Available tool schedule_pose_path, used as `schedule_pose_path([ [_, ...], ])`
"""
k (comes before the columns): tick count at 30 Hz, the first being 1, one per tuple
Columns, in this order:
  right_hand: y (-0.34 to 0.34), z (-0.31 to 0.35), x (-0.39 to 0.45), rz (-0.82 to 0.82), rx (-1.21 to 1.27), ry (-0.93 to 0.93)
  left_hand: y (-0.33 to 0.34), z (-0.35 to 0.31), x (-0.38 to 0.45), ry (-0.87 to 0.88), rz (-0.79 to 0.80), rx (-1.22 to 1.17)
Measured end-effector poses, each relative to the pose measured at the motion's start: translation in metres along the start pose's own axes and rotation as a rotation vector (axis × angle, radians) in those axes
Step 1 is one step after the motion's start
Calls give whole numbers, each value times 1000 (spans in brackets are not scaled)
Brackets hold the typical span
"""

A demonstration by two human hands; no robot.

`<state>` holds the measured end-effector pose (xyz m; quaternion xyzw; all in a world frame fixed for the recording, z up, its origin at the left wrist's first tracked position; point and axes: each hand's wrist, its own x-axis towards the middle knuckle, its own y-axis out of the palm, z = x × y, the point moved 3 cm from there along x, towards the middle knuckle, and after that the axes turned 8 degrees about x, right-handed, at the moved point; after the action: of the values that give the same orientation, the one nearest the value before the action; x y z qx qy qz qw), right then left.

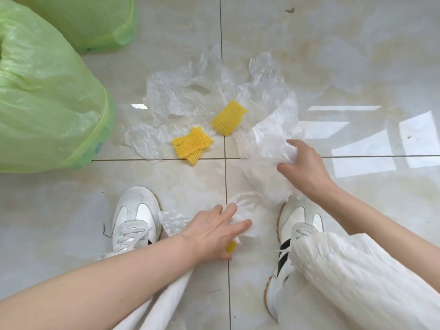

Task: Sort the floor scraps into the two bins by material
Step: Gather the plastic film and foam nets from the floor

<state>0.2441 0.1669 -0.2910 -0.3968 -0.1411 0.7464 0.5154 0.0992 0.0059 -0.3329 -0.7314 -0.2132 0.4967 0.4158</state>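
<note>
Crumpled clear plastic sheets lie spread over the tiled floor ahead of me. Two yellow foam nets sit among them. My right hand grips the edge of a large clear plastic sheet at the right. Between my shoes, my left hand pinches a small crumpled plastic scrap between extended fingers. A third bit of yellow foam net peeks out beneath that hand. Two bins lined with green bags stand at the left: a near one and a far one.
My white shoes stand either side of the left hand, with white trouser legs below. Another plastic scrap lies beside the left shoe. Glossy tile with window reflections stretches to the right.
</note>
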Motion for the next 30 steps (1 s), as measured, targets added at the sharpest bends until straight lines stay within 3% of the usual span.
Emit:
schedule_pose_path([
  [8, 27, -32, -7, 204, -354, -21, 7, 20, 2, -41, 15, -75],
  [18, 44, -25, 1, 201, -599, -99, 8, 23, -3, -24, 22, -74],
  [21, 43, -19, -1, 218, -624, -165, 14, 27, -4, -7, -83, -124],
  [24, 40, -19, -2, 209, -535, -184, 13, 39, -6, -30, -292, -243],
  [28, 22, -10, 0, 71, -339, -169, 3, 65, -8, -186, -485, -471],
  [30, 12, -1, 2, 10, -286, -225, -11, 78, -9, -392, -501, -619],
])
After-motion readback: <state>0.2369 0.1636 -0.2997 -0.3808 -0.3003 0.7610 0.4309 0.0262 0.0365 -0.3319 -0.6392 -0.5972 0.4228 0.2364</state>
